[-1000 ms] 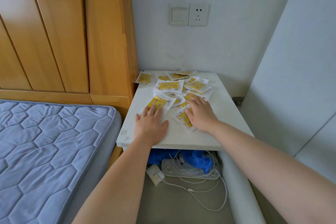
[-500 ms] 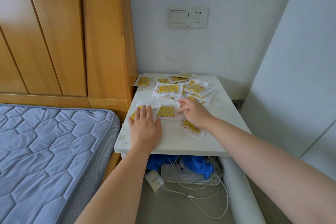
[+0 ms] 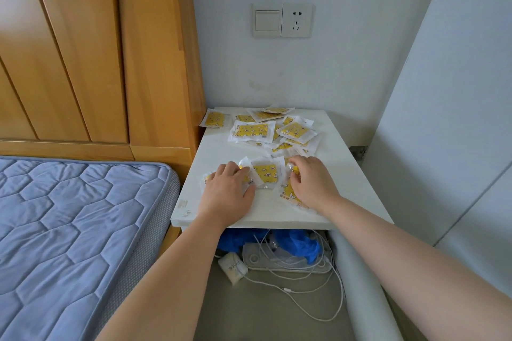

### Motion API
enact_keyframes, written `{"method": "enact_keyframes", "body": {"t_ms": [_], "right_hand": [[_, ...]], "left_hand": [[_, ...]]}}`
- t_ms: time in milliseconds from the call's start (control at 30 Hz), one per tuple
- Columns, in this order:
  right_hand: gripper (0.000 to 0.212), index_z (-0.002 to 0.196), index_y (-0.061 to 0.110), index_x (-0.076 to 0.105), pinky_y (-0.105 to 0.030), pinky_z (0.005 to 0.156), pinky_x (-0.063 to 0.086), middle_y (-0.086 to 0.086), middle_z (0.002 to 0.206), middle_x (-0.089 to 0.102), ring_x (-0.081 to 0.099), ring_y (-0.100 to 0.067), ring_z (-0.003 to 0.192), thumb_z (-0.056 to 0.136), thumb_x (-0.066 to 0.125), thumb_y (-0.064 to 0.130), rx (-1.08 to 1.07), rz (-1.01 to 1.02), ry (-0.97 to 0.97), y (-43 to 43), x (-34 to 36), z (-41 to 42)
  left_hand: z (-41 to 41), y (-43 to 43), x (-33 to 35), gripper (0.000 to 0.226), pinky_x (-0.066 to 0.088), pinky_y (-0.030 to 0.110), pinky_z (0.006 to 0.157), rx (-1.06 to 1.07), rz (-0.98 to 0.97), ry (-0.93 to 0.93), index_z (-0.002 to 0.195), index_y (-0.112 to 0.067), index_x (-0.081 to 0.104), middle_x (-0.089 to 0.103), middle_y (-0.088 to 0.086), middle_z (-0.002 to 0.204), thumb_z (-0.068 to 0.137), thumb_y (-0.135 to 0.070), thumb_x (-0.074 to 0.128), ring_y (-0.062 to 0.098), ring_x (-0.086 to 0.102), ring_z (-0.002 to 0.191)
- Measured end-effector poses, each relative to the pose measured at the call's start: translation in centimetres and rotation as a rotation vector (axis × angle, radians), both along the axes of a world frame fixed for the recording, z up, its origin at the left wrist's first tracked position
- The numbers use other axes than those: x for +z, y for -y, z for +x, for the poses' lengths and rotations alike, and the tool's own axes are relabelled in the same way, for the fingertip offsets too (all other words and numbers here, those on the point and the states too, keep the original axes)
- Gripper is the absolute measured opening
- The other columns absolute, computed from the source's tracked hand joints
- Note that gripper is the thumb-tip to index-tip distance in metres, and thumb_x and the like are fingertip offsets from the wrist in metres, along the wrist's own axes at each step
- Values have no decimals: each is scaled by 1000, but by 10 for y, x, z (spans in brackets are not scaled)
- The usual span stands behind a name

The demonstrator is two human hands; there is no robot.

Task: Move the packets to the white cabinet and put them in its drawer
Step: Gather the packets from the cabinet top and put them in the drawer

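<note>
Near packets [image 3: 266,173] have been drawn together since before, gripped by curled left hand [image 3: 227,191] and right hand [image 3: 313,183]; more lie at twelve o'clock.

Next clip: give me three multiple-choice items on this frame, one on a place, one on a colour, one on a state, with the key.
1. The packets lie:
A. in an open drawer
B. on the white bedside table
C. on a chair

2. Their printed panel is:
A. green
B. red
C. yellow

3. The left hand and right hand are:
A. on packets at the table's near end
B. raised in the air, holding nothing
C. folded together

Key:
1 B, the packets are spread over the table top.
2 C, each white wrapper shows a yellow panel.
3 A, the fingers of both hands curl onto packets near the front edge.
</note>
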State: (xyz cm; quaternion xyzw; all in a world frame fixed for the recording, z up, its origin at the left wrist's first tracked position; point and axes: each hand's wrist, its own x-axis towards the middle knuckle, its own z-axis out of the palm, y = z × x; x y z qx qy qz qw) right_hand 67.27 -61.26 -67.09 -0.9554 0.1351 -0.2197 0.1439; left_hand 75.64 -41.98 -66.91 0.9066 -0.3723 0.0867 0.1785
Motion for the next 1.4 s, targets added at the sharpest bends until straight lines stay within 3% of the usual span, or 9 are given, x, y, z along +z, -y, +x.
{"method": "enact_keyframes", "body": {"t_ms": [367, 500, 600, 767, 933, 1033, 1100, 1267, 1400], "right_hand": [[38, 129, 13, 47, -42, 104, 32, -7, 132, 46, 40, -27, 122, 97, 38, 31, -420, -47, -208, 17, 1, -22], [46, 136, 14, 46, -38, 112, 28, -5, 144, 42, 36, -24, 133, 92, 44, 2, -154, 86, -151, 25, 24, -16], [57, 137, 21, 47, -34, 99, 44, -5, 148, 38, 42, -24, 132, 87, 48, -7, 40, 326, -477, 27, 55, -7], [75, 143, 27, 34, -27, 83, 49, 0, 145, 32, 41, -22, 127, 81, 62, -4, 83, 17, -848, 26, 76, -10], [60, 131, 17, 50, -29, 78, 42, -5, 124, 54, 53, -23, 108, 78, 77, 22, -42, -132, -894, 26, 80, -12], [25, 79, 14, 58, -25, 57, 36, 2, 77, 53, 48, -14, 67, 77, 78, 28, -10, -138, -914, 30, 81, -8], [40, 63, 15, 43, -24, 52, 29, 2, 65, 41, 37, -13, 57, 77, 77, 33, 1, -127, -963, 32, 79, -7], [25, 79, 14, 59, -24, 59, 43, 1, 80, 64, 58, -11, 65, 76, 78, 29, 51, 57, -938, 34, 90, -9], [27, 82, 7, 59, -25, 64, 43, -2, 78, 62, 58, -18, 71, 76, 79, 25, -23, 238, -640, 33, 104, 5]], "left_hand": [[2, 4, 0, 57, -1, 42, 120, -326, 283, 37, 152, -35, 14, 5, -14, 160, 99, -49, 30, 12, -2, 148], [5, 5, -3, 53, 4, 43, 119, -306, 253, 16, 149, -40, 21, 17, -14, 158, 98, -50, 31, 13, 6, 147], [5, 4, -4, 47, 12, 43, 118, -247, 139, 7, 143, -35, 38, 34, -10, 150, 98, -47, 36, 14, 19, 143], [3, 5, -3, 42, 11, 44, 117, -165, 88, 4, 134, -27, 49, 37, -7, 146, 97, -44, 39, 15, 19, 141], [3, 5, -4, 46, 8, 45, 119, -166, 129, -15, 136, -23, 42, 27, -8, 155, 97, -46, 36, 14, 9, 147], [3, 6, -2, 47, 9, 42, 119, -157, 140, -10, 137, -25, 40, 32, -8, 152, 96, -48, 36, 14, 13, 146], [2, 6, -1, 49, 10, 42, 119, -154, 139, -10, 140, -27, 39, 34, -9, 151, 96, -47, 37, 14, 17, 144], [2, 6, 0, 53, 10, 41, 118, -153, 141, -1, 146, -30, 34, 33, -9, 151, 96, -48, 37, 14, 19, 143], [3, 6, 0, 51, 10, 40, 118, -158, 143, 13, 144, -31, 37, 35, -8, 148, 95, -49, 37, 14, 20, 142]]}}
